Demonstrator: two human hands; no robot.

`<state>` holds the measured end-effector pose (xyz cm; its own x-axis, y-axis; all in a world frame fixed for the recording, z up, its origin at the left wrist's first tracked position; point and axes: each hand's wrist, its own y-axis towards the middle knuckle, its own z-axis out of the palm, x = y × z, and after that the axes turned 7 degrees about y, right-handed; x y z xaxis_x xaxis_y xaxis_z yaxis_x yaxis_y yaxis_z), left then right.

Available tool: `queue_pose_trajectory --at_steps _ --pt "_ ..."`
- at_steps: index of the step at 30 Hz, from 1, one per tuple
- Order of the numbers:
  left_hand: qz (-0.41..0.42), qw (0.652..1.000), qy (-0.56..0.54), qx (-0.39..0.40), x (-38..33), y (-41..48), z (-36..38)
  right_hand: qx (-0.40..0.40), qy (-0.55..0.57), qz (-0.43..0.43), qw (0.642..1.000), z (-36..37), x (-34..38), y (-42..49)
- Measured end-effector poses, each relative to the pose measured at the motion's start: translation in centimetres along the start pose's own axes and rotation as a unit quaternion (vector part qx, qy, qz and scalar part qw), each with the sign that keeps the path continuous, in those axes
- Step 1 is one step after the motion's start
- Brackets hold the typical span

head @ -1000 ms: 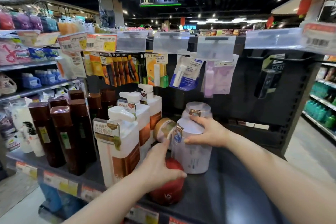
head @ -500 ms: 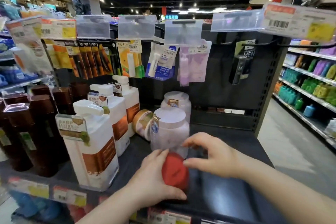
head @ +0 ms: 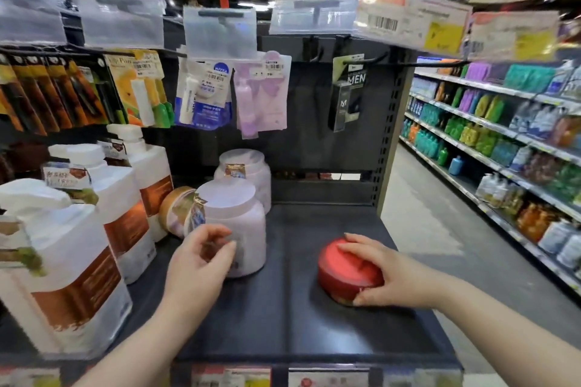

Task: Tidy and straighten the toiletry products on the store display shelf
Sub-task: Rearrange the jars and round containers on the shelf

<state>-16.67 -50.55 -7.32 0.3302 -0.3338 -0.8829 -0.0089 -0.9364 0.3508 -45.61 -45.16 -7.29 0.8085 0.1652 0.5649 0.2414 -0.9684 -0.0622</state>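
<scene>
Delta vs half a second back: red jar (head: 345, 273) has moved from directly in front of the front pale jar (head: 239, 220) to open shelf on the right, well apart from it. It was under the left hand then; now the right hand (head: 396, 276) grips it, fingers (head: 349, 247) draped over the lid and thumb at the lower near side. It sits on the dark shelf (head: 283, 327), right of centre. Left hand (head: 198, 264) is now at the front pale jar's lower front with its fingers (head: 220, 232) curled. It's motion-blurred, so I can't tell whether it grips or only touches. Surroundings: a rear pale jar (head: 248, 166) stands just behind the front one, and a brown-lidded jar (head: 176, 209) lies tipped on its side against the front one's left. A row of white pump bottles (head: 81, 261) walls off the left side. Hanging packs (head: 204, 94) on pegs overhang the back, above the jars. Room: bare shelf between the two hands and behind the red jar as far as the back panel (head: 314, 141). The red jar is near the shelf's right edge, with aisle floor (head: 440, 229) beyond. Price strip (head: 314, 378) runs along the front lip.
</scene>
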Motion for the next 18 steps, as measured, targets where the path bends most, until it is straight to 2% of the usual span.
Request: queue_pose_trajectory --at_steps 6,9,11,13,14,16,18 --pt "-0.002 0.999 0.040 -0.028 1.5 1.4 -0.9 0.010 -0.053 0.028 0.998 -1.0 -0.4 1.2" --pt "0.010 0.994 0.100 -0.041 2.1 2.1 -1.4 0.005 -0.093 0.019 0.995 -2.0 1.3 2.2" --pt "0.013 0.990 0.132 -0.050 2.4 2.5 -1.8 -0.089 -0.063 -0.030 0.994 -3.1 4.0 3.6" --pt "0.007 0.988 0.141 -0.059 2.7 2.8 -2.1 -0.205 -0.025 -0.100 0.973 -4.1 7.7 5.6" --pt "-0.002 0.989 0.138 -0.061 3.0 3.0 -2.3 -0.235 -0.013 -0.129 0.963 -4.4 9.9 6.8" --pt "-0.027 0.990 0.129 -0.048 3.4 3.2 -2.7 -0.221 -0.010 -0.176 0.959 -4.5 14.4 9.4" --pt "-0.046 0.991 0.123 -0.032 3.7 3.3 -3.1 -0.154 -0.048 -0.201 0.966 -4.0 18.5 12.4"
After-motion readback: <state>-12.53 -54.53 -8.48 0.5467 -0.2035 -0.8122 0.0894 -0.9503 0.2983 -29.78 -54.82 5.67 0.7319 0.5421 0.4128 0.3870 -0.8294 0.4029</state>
